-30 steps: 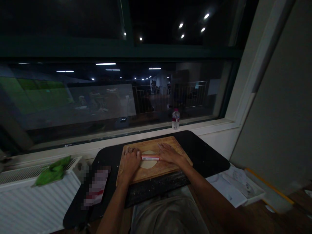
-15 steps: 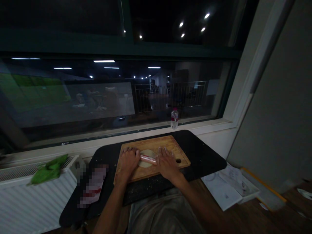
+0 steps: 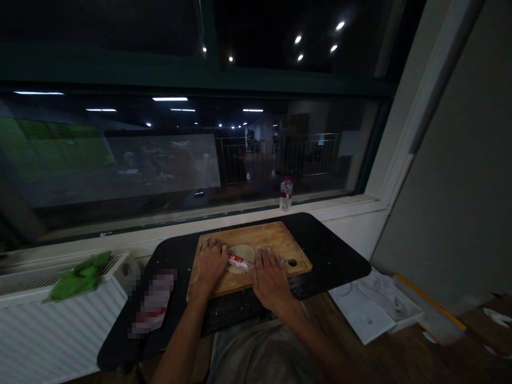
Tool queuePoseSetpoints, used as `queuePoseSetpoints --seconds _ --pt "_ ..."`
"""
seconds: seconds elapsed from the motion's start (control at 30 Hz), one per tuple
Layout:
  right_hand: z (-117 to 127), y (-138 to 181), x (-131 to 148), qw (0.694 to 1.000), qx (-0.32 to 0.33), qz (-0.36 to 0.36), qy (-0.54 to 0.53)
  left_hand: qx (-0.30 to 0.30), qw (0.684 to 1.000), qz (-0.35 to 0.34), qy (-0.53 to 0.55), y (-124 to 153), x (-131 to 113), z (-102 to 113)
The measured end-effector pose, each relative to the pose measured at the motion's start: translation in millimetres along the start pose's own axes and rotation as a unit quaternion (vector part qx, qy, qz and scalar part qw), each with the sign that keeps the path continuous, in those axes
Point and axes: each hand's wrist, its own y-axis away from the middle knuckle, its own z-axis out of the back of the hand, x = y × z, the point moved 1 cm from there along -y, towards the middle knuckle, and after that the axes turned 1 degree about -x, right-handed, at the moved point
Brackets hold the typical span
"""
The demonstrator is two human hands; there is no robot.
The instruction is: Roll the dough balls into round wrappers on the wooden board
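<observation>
A short rolling pin [image 3: 239, 263] in a red-and-white printed wrapper lies across a thin, pale round of dough [image 3: 245, 250]. Beneath is a wooden cutting board [image 3: 248, 232]. My left hand [image 3: 212, 261] is palm down over the pin's left end, fingers curled forward. The right end is under my right hand [image 3: 272, 277], whose floury fingers reach forward over the board. Both ends of the pin are hidden by my palms.
The board rests on a black table [image 3: 320, 245] with scattered crumbs. A partly blurred packet [image 3: 154, 306] lies at left. On the sill stands a water bottle [image 3: 286, 194]. A green cloth [image 3: 82, 277] hangs on the radiator [image 3: 60, 330]; an open white box [image 3: 368, 314] sits at lower right.
My right hand has shifted slightly toward me and left, with the pin's right end. The pin has turned, so more of its red label shows. My left hand has barely moved.
</observation>
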Motion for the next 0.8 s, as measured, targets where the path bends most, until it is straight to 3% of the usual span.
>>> queuePoseSetpoints --seconds 0.3,0.6,0.8 --pt "-2.2 -61.3 -47.2 0.998 0.069 0.01 -0.005 0.015 1.0 0.004 0.01 1.0 -6.5 5.4" --pt "4.2 -104.0 -62.7 0.984 0.171 0.029 -0.038 0.039 0.999 0.012 -0.032 2.9 -14.3 16.1" --pt "-3.2 -84.6 -59.0 0.995 0.098 0.026 -0.022 0.039 0.999 0.016 -0.033 0.9 -13.0 13.8"
